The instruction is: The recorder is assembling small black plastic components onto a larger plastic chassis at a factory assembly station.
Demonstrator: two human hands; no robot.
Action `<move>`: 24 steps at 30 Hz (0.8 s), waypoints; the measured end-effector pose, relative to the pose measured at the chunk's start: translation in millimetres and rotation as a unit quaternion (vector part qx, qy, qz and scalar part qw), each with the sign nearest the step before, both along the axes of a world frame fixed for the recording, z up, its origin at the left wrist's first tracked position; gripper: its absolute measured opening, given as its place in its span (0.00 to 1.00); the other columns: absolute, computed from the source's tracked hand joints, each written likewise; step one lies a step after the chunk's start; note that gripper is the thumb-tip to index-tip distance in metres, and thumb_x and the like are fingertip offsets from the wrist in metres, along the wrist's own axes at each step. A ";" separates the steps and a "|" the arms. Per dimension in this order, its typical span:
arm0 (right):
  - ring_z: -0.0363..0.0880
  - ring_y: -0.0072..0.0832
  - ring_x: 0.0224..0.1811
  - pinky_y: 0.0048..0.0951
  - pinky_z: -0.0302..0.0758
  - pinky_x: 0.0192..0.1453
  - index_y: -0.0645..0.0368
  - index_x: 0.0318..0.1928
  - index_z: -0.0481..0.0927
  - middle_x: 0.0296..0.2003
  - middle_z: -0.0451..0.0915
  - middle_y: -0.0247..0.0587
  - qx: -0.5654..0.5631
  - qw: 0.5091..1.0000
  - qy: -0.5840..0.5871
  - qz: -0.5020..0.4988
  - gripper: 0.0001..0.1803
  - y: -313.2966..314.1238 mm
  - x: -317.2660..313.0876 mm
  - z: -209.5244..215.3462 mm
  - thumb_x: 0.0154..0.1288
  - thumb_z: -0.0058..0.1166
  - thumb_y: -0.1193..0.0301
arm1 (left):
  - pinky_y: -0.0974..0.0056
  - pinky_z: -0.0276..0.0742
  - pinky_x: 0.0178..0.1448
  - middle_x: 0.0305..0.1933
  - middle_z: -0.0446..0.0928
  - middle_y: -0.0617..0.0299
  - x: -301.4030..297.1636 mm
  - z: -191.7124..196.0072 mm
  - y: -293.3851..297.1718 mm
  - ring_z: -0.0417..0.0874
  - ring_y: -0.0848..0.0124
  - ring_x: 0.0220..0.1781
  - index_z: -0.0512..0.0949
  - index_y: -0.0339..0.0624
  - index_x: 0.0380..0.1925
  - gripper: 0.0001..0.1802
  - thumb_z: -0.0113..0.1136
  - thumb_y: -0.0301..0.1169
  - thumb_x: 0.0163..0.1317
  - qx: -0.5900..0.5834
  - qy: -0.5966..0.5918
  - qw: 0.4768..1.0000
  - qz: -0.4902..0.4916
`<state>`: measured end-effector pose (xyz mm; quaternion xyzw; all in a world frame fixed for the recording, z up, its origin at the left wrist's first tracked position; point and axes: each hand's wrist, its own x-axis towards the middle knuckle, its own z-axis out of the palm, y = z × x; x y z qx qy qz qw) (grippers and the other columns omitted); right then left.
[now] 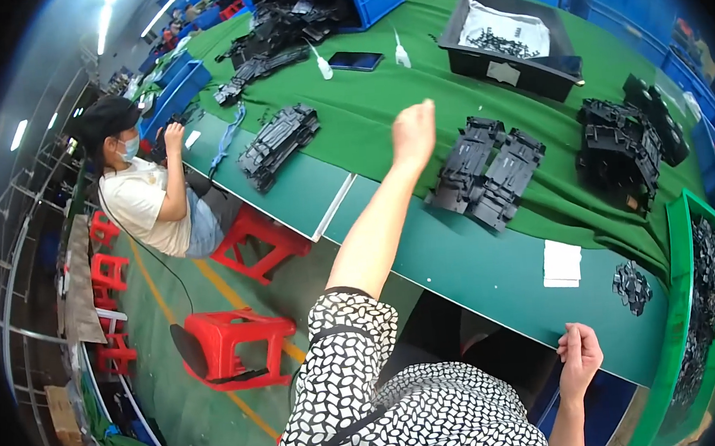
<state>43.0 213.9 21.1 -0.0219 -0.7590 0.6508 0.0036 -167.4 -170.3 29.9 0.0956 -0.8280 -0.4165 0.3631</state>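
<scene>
My left hand (414, 136) is stretched over the green cloth (350, 116), its fingers closed. What it holds, if anything, is hidden. Just right of it lie two black plastic molded frames (486, 168), side by side on the cloth and the table. My right hand (580, 350) is at the table's front edge with thumb and fingers pinched together. Anything inside that pinch is too small to make out. Beyond the right hand sit a white paper pad (562, 263) and a small heap of black plastic parts (631, 288).
A green crate (666, 384) of small black parts borders the right. More black frames (622, 151) are stacked behind it. At the back are a black bin (513, 71), two white squeeze bottles (323, 66) and a phone (355, 61). A co-worker (144, 188) sits left, past a red stool (238, 347).
</scene>
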 end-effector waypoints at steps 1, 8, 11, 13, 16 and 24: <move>0.66 0.12 0.20 0.12 0.61 0.21 0.63 0.36 0.77 0.22 0.73 0.31 -0.002 1.000 0.002 0.002 0.06 -0.6 0.7 -0.7 0.67 0.48 0.74 | 0.61 0.75 0.34 0.23 0.77 0.55 6.3 7.3 -8.9 0.78 0.66 0.26 0.79 0.35 0.27 0.20 0.47 0.41 0.65 0.227 -0.021 0.974 0.019; 0.66 0.11 0.19 0.12 0.61 0.22 0.63 0.36 0.76 0.21 0.73 0.29 0.045 0.997 0.064 -0.019 0.06 -2.0 3.9 -6.9 0.68 0.46 0.75 | 0.68 0.71 0.20 0.30 0.75 0.58 55.5 -17.0 -147.4 0.77 0.69 0.22 0.65 0.37 0.48 0.13 0.42 0.30 0.66 0.559 0.224 0.763 0.233; 0.66 0.11 0.19 0.12 0.61 0.22 0.63 0.36 0.76 0.21 0.73 0.30 0.055 0.995 0.076 -0.023 0.06 -1.4 4.8 -10.3 0.68 0.46 0.75 | 0.68 0.72 0.21 0.31 0.77 0.55 64.9 -16.7 -171.8 0.78 0.67 0.23 0.67 0.32 0.41 0.12 0.41 0.31 0.67 0.574 0.214 0.751 0.247; 0.66 0.11 0.20 0.12 0.61 0.22 0.63 0.36 0.76 0.21 0.73 0.30 0.058 0.995 0.081 -0.020 0.06 -0.8 4.9 -11.6 0.68 0.46 0.75 | 0.68 0.74 0.22 0.30 0.78 0.53 62.4 -12.3 -181.6 0.79 0.67 0.24 0.69 0.30 0.33 0.13 0.40 0.31 0.67 0.603 0.213 0.722 0.263; 0.66 0.12 0.20 0.12 0.62 0.23 0.64 0.36 0.76 0.22 0.73 0.31 0.054 0.995 0.080 -0.017 0.06 -3.5 5.3 -9.9 0.68 0.46 0.75 | 0.69 0.74 0.22 0.29 0.78 0.53 58.4 -18.0 -206.4 0.79 0.67 0.23 0.69 0.31 0.33 0.16 0.43 0.36 0.69 0.630 0.252 0.683 0.270; 0.67 0.13 0.21 0.13 0.64 0.24 0.64 0.36 0.76 0.23 0.73 0.32 0.030 0.998 0.052 -0.023 0.06 -5.3 6.1 -11.0 0.67 0.47 0.76 | 0.74 0.70 0.19 0.27 0.79 0.55 58.0 -30.0 -230.2 0.80 0.72 0.24 0.72 0.32 0.36 0.11 0.52 0.33 0.65 0.670 0.259 0.630 0.295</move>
